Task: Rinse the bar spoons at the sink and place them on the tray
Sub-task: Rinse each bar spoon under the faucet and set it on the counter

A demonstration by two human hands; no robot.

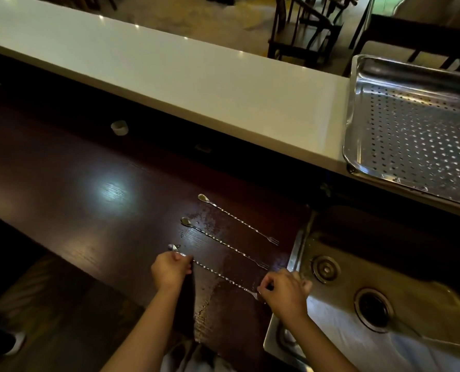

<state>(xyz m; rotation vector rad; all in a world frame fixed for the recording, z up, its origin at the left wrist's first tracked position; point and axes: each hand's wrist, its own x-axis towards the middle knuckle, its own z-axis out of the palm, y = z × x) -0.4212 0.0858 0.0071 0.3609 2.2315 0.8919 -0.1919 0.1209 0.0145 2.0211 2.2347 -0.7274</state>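
Single head view: looks forward and steeply down, close above fingers [182, 260]; table [89, 183] ahead, sink [384, 277] right.

Three long twisted-stem metal bar spoons lie side by side on the dark wooden counter [89, 183] at lower centre of the frame: the far spoon [237, 218], the middle spoon [223, 241], and the near spoon [218, 273], which the left hand [169, 269] grips at its bowl end and the right hand [285, 291] at its fork end. Right of them, at lower right, the steel sink [384, 277] is set into the counter. Behind it, at upper right, a perforated steel tray [357, 111] sits on the end of the long white bar top [169, 76], with a small white cup [119, 128] at left of centre.
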